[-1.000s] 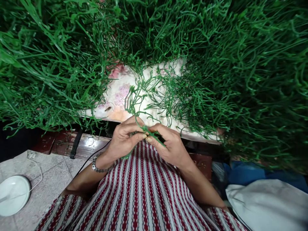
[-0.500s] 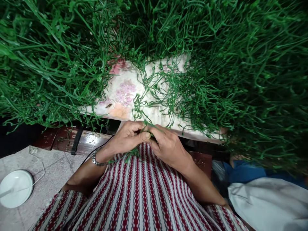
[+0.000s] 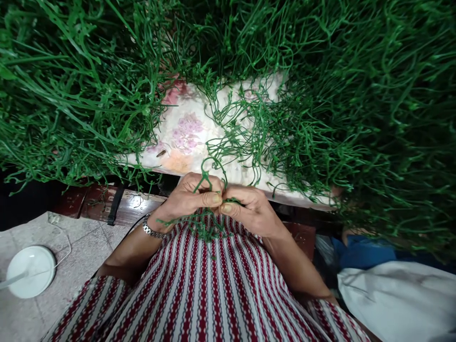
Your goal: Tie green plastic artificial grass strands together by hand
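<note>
My left hand (image 3: 187, 197), with a metal watch on its wrist, pinches a thin green branching stem (image 3: 204, 176) between thumb and fingers. Its forked tip curls up above the knuckles. Right beside it, my right hand (image 3: 254, 209) is closed on green strands too, with the two thumb tips almost touching. Exactly where the strands meet is hidden by the fingers. More green sprigs (image 3: 210, 230) dangle below the hands, against the striped garment (image 3: 213, 289).
Large heaps of green stems lie at the left (image 3: 71, 104) and right (image 3: 342, 123). Between them is a floral cloth (image 3: 185, 133) with loose sprigs. A white round object (image 3: 32, 273) with a cord is at lower left, white fabric (image 3: 399, 294) at lower right.
The hands have turned so both thumbs face up, close together. A forked stem now sticks up above my left hand, and more green hangs below the hands.
</note>
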The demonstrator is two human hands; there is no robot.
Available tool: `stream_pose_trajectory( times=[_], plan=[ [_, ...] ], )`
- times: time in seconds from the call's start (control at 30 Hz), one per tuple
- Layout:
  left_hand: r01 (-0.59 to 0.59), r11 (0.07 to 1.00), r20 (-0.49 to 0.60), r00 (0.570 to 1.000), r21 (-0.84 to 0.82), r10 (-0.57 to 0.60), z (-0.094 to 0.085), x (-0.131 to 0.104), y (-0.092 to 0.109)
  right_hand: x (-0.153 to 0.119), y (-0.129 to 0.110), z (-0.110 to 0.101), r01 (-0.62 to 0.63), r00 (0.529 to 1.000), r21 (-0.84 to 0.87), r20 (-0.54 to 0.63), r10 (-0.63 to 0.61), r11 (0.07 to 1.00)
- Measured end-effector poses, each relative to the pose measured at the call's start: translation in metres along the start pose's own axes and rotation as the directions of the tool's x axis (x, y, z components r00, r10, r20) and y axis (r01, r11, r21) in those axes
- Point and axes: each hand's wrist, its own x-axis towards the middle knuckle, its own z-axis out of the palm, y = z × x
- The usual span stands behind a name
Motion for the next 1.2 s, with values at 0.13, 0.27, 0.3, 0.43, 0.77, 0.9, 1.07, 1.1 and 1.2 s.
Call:
stream_pose_trajectory(
  times=[0.13, 0.27, 0.3, 0.43, 0.77, 0.9, 1.07, 1.1, 1.2],
  plan=[
    [-0.028, 0.988, -0.049, 0.999, -0.152, 0.021, 0.004, 0.001, -0.006, 0.001, 0.005, 0.001, 0.063, 0.997, 0.112, -0.045, -0.058, 0.992],
    [-0.05, 0.982, -0.092, 0.995, -0.18, 0.034, 0.007, 0.004, -0.007, 0.001, 0.008, 0.004, 0.093, 0.993, 0.171, -0.087, -0.079, 0.981],
    [-0.055, 0.975, -0.103, 0.994, -0.216, 0.033, 0.007, 0.005, -0.007, 0.0, 0.008, 0.005, 0.102, 0.991, 0.193, -0.101, -0.083, 0.976],
    [-0.132, 0.94, -0.222, 0.973, -0.314, 0.063, 0.004, 0.009, -0.001, -0.001, 0.002, 0.005, 0.151, 0.988, 0.224, -0.069, -0.139, 0.963],
    [-0.226, 0.951, -0.373, 0.88, 0.213, 0.292, -0.002, 0.012, -0.003, -0.007, -0.02, -0.01, -0.018, 0.966, -0.186, -0.256, -0.031, 0.982],
    [-0.188, 0.91, -0.408, 0.847, 0.369, 0.341, 0.007, 0.012, -0.006, 0.003, -0.011, 0.005, -0.088, 0.966, -0.407, -0.257, -0.022, 0.909],
    [-0.089, 0.909, -0.447, 0.849, 0.406, 0.283, 0.017, 0.01, -0.005, 0.008, -0.003, 0.015, -0.084, 0.956, -0.516, -0.282, -0.076, 0.853],
    [-0.081, 0.906, -0.452, 0.846, 0.415, 0.283, 0.018, 0.009, -0.005, 0.008, -0.002, 0.015, -0.087, 0.957, -0.52, -0.279, -0.073, 0.85],
    [-0.059, 0.903, -0.473, 0.836, 0.425, 0.277, 0.02, 0.009, -0.005, 0.006, -0.002, 0.014, -0.101, 0.966, -0.527, -0.256, -0.044, 0.844]
  ],
)
